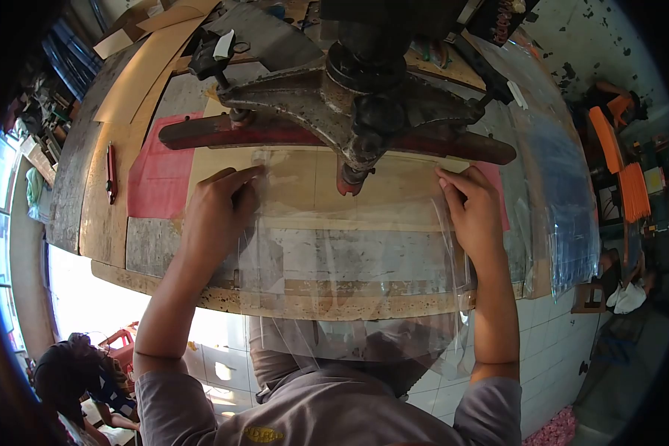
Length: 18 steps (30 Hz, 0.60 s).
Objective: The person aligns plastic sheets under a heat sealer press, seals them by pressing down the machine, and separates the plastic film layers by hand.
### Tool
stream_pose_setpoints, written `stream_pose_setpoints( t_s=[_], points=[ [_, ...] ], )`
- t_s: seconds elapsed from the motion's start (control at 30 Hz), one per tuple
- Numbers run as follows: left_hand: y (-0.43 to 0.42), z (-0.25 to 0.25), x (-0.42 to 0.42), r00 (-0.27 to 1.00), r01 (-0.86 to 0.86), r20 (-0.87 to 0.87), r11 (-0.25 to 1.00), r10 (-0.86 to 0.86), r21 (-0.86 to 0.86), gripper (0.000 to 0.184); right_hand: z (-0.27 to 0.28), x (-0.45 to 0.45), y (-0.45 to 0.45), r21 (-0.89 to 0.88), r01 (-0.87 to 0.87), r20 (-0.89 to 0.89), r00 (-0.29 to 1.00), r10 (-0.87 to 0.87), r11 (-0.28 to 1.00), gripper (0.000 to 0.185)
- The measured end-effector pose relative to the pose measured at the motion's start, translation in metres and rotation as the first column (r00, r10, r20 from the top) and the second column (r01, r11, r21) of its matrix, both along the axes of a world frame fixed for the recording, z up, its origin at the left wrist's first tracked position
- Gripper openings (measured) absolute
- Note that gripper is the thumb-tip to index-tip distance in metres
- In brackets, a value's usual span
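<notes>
A clear plastic sheet (349,260) lies over the work table and hangs down past its front edge toward my lap. With thumb and fingers pinched together, my left hand (221,204) grips the sheet's far left corner. My right hand (474,204) pinches the far right corner in the same way. Under the sheet's far end is a tan board (312,182) with a thin line across it, on top of a pink sheet (156,178). Just beyond my hands, a dark metal press (357,111) with a long red-brown bar (290,134) stands over the board.
A red utility knife (111,173) lies on the wooden table at left, near brown cardboard sheets (149,70). A stack of clear plastic (561,201) hangs at the right edge. Orange sheets (633,192) stand further right. Another person (70,375) is at lower left.
</notes>
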<state>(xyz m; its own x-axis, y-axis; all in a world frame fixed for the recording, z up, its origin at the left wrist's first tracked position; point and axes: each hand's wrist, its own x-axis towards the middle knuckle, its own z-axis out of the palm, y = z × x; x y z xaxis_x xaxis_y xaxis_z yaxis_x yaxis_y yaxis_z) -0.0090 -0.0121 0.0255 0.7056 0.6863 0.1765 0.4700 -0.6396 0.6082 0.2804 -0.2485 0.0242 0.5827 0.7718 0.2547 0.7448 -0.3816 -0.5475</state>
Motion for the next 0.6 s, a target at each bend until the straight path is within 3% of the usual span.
stream_pose_setpoints(
  t_s=[0.43,0.6],
  points=[
    [0.0,0.003,0.001,0.999,-0.03,-0.034,0.999,0.029,-0.025,0.029,-0.012,0.003,0.001,0.096,-0.062,0.108,0.993,0.052,0.993,0.025],
    [0.0,0.004,0.002,0.998,-0.045,-0.036,0.998,0.043,-0.042,0.03,-0.005,-0.001,0.002,-0.005,0.002,0.107,0.994,-0.002,1.0,0.025]
  ],
)
